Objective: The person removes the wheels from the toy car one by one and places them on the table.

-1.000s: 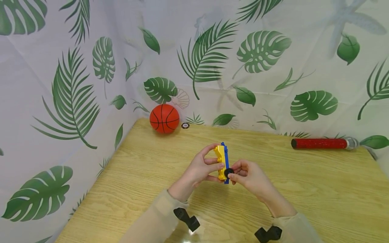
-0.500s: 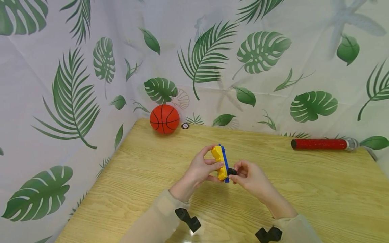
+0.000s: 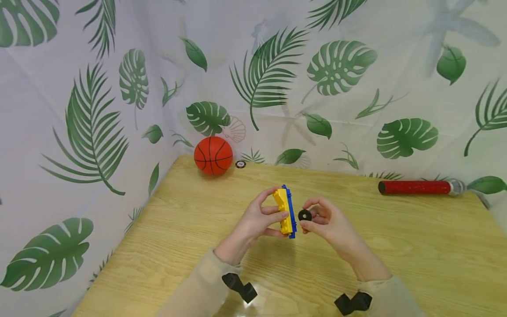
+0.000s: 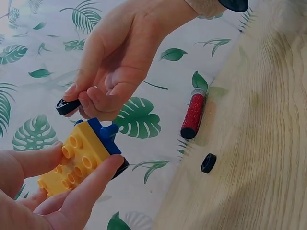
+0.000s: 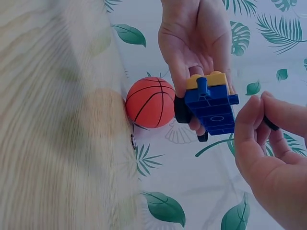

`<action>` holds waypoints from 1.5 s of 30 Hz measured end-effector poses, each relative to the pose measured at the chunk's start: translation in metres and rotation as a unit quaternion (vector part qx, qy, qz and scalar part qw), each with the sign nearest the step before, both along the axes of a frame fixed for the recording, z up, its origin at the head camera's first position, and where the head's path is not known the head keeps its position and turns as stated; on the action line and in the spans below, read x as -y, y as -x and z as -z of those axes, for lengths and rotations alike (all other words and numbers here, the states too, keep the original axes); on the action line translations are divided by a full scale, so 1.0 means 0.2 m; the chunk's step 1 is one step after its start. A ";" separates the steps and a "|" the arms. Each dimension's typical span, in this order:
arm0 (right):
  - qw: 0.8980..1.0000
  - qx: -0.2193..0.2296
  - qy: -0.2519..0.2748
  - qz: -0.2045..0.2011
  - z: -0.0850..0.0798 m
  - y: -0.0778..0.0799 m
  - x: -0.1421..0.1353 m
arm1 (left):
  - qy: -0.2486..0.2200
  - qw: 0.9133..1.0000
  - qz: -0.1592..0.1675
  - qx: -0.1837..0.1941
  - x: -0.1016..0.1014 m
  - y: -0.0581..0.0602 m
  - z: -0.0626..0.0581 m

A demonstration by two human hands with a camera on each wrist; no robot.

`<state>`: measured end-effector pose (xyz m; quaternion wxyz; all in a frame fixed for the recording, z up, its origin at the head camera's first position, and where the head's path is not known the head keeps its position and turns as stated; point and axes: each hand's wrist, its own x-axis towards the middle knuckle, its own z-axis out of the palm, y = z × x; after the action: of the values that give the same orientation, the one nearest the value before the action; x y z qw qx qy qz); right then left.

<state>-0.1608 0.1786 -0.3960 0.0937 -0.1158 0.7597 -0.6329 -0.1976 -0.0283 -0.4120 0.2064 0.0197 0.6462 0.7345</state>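
Head view. Left hand (image 3: 257,222), one: thumb and fingers gripping a yellow-and-blue toy brick car (image 3: 286,211), held up lengthwise over the table, yellow side toward the palm, blue base facing right. Right hand (image 3: 332,229), one: thumb and fingertips pinching a black toy wheel (image 3: 302,218) with an open centre, just beside the blue base, apart from it. Table (image 3: 396,237), wood-grain top. Toy basketball (image 3: 213,156), orange-red with black seams, at the far left corner. Small round disc (image 3: 240,164), dark rim and pale centre, near the ball. Toy microphone (image 3: 420,187), red shaft and grey head, lying at the far right edge. Backdrop cloth (image 3: 222,26), white, printed with green leaves.

Left wrist view. Car tilted, yellow studs facing the camera, a blue peg projecting from the base. Pinched wheel above the car, not touching. Spare wheel (image 4: 208,163), black, on the table near the microphone.

Right wrist view. Blue underside of the car exposed. Two fitted wheels (image 5: 182,111), black, along one side; bare blue peg on the opposite side, facing the right hand. Pinched wheel seen edge-on, partly hidden by fingers.
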 end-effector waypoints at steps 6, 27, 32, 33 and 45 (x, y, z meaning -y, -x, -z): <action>1.000 -0.012 0.013 0.000 -0.01 0.00 -0.01 | -0.008 1.000 -0.004 -0.002 0.00 0.01 -0.01; 0.999 0.002 0.038 -0.008 0.00 0.00 -0.09 | -0.020 1.000 0.004 -0.010 0.02 0.01 -0.01; 0.999 0.004 0.035 0.007 0.01 -0.01 -0.11 | -0.019 1.000 0.003 -0.007 0.02 0.01 -0.01; 0.999 0.004 0.033 0.012 0.01 -0.01 -0.12 | -0.020 1.000 0.002 -0.006 0.02 0.01 -0.01; 0.996 0.010 0.079 0.039 0.04 -0.02 -0.21 | -0.033 0.999 0.001 -0.003 0.03 0.01 -0.01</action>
<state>-0.1575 0.2199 -0.4048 0.0672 -0.0872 0.7101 -0.6954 -0.1996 -0.0345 -0.4097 0.2046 0.0294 0.6224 0.7549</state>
